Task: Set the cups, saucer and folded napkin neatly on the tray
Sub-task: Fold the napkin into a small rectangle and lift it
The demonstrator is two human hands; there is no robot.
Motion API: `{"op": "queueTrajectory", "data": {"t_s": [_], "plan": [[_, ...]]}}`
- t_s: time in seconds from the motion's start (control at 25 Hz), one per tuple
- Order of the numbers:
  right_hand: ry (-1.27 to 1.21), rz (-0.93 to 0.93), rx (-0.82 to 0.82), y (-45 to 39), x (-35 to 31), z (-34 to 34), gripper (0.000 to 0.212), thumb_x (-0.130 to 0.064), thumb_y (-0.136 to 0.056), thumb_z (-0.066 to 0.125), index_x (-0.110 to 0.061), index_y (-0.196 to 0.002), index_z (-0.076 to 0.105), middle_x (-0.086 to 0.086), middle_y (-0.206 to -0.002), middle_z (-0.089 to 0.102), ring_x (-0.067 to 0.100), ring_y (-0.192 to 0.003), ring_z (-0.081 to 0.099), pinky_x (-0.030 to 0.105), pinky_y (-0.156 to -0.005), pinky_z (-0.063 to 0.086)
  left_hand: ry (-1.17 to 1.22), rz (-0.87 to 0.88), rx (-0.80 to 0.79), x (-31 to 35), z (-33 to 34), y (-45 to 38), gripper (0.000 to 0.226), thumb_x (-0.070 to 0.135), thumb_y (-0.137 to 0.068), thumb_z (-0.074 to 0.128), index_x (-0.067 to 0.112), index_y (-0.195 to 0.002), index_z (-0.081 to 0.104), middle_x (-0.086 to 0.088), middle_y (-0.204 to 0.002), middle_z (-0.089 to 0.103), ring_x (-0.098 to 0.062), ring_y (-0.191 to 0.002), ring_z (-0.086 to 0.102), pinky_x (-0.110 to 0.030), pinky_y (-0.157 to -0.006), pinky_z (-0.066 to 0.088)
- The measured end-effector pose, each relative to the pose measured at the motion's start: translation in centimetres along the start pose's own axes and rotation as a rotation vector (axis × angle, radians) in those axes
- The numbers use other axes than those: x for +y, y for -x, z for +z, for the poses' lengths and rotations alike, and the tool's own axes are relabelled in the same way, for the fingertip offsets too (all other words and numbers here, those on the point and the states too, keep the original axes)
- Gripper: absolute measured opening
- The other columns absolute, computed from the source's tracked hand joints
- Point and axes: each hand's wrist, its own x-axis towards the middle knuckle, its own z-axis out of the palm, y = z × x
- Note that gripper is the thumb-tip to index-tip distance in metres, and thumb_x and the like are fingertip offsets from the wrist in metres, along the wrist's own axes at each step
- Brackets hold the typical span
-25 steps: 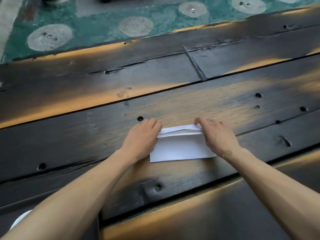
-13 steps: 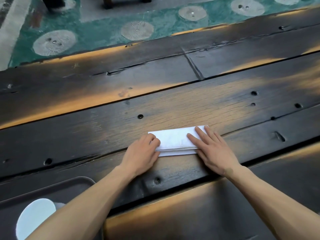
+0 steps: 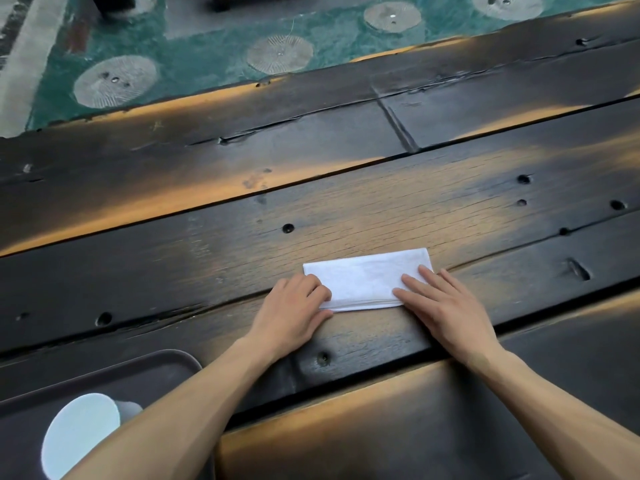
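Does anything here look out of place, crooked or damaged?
Nothing is spilled or broken. The folded napkin lies flat on the wooden table under the left hand and right hand, not yet on the tray. The table is only worn, with holes and cracks.

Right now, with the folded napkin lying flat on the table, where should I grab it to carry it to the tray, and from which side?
Probably pinch the folded napkin at its near long edge, where the stacked layers show. It lies flat on the wooden table, so slide the right hand fingers under from the near right while the left hand steadies it. The tray sits near left.
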Motion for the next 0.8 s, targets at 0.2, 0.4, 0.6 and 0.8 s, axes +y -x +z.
{"op": "queueTrajectory", "data": {"t_s": [0.2,0.4,0.6,0.8], "plan": [[-0.073,0.050,0.086,-0.3,-0.6,0.0,0.019,-0.013,-0.084,0.074,-0.018,-0.102,0.070,-0.002,-0.099,0.069,0.029,-0.092,0.065,0.038,-0.075,0.050,0.030,-0.010,-0.064,0.2,-0.1,-0.7,0.022,0.039,-0.097,0.051,0.024,-0.112,0.055,0.005,-0.108,0.054,-0.022,-0.103,0.046,-0.036,-0.084,0.038],[-0.027,0.019,0.096,-0.2,-0.3,-0.2,0.025,-0.010,-0.079,0.078,-0.020,-0.101,0.073,-0.001,-0.088,0.064,0.028,-0.078,0.059,0.037,-0.067,0.043,0.107,-0.033,-0.084,0.1,-0.3,-1.1,0.019,0.039,-0.095,0.053,0.026,-0.108,0.054,0.008,-0.103,0.054,-0.019,-0.103,0.040,-0.037,-0.090,0.037],[0.042,0.124,0.054,-0.6,-1.4,-0.1,0.014,-0.031,-0.085,0.057,-0.027,-0.095,0.067,-0.005,-0.091,0.059,0.025,-0.085,0.056,0.038,-0.078,0.037,-0.098,0.009,-0.162,0.5,-0.3,-0.7,0.032,0.048,-0.097,0.039,0.025,-0.116,0.052,0.004,-0.112,0.051,-0.023,-0.106,0.042,-0.040,-0.091,0.037],[0.029,0.190,0.247,-4.3,-3.8,-0.2,0.031,-0.029,-0.092,0.046,-0.020,-0.112,0.067,0.003,-0.119,0.063,0.032,-0.111,0.055,0.045,-0.092,0.040,0.142,-0.204,0.202,2.9,-0.4,-3.0,0.038,0.042,-0.097,0.038,0.019,-0.107,0.066,-0.001,-0.122,0.057,-0.026,-0.116,0.046,-0.037,-0.096,0.037]]}}
